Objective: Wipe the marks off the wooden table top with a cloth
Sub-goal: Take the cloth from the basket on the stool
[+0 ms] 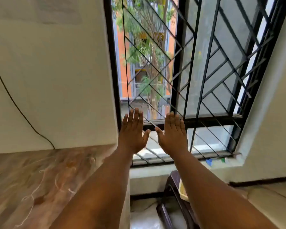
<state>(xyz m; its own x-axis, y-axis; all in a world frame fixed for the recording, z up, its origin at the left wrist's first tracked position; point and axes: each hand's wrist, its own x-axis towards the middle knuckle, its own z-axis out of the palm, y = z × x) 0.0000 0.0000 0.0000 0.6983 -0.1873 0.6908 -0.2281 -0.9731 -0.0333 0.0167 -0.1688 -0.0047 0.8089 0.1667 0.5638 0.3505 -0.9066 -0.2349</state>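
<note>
1. Head view, tilted and partly blurred: both bare forearms stretched forward, backs of the hands facing the camera, in front of the lower part of a barred window (196,63).
2. Left hand (133,134) raised flat, fingers straight and close together, thumb spread out toward the other hand; nothing held.
3. Right hand (173,135) likewise flat, fingers straight and nearly touching each other, thumb angled toward the left thumb; nothing held, thumbs near but apart.
4. Wooden table top (11,171) at lower left, below the left forearm, its far edge against a cream wall (56,80).
5. White scribbled marks (39,187) spread across the middle of the table top, with a few brownish spots among them; detail smeared by motion blur.
6. No cloth visible anywhere in view.
7. Thin black cable (15,104) hanging down the wall to the far edge of the table top.
8. Dark wooden stool (172,195) on the floor below the window sill, right of the table, with a pale yellow object (182,190) on it, partly hidden by the right forearm.
9. Green tree and orange building visible through the open pane.
</note>
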